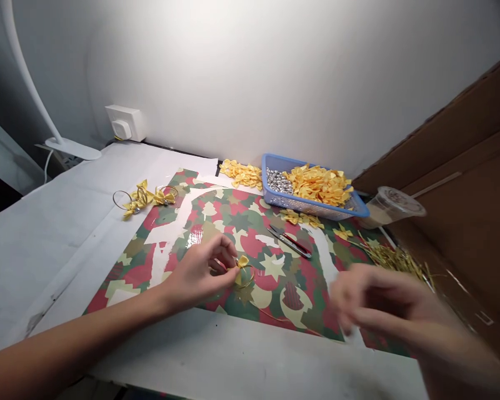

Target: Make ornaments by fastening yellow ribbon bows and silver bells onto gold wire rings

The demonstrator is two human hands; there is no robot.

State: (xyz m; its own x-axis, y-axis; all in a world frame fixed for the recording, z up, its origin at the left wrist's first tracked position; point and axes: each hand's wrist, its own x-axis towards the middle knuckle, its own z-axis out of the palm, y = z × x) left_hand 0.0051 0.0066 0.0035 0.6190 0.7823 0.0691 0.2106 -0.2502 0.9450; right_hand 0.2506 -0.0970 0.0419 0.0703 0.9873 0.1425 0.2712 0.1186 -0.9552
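My left hand (206, 269) pinches a small yellow ribbon bow (242, 262) at the middle of the patterned sheet. A thin gold-coloured ring (252, 276) shows beside the bow, partly hidden by the fingers. From near there a fine strand (275, 318) trails across the sheet towards the right. My right hand (379, 303) is raised over the sheet's right side, its fingers curled and smeared by motion, so whether it holds anything is unclear. Thread snips (289, 241) lie on the sheet beyond both hands.
A blue basket (316, 210) holds yellow bows and silvery pieces. More bows (242, 173) lie beside it. Bows on rings (145, 199) sit at left. Gold twist ties (394, 258) and a lidded plastic cup (394, 206) stand right, near a cardboard box (470, 166). A white lamp (73, 148) is at left.
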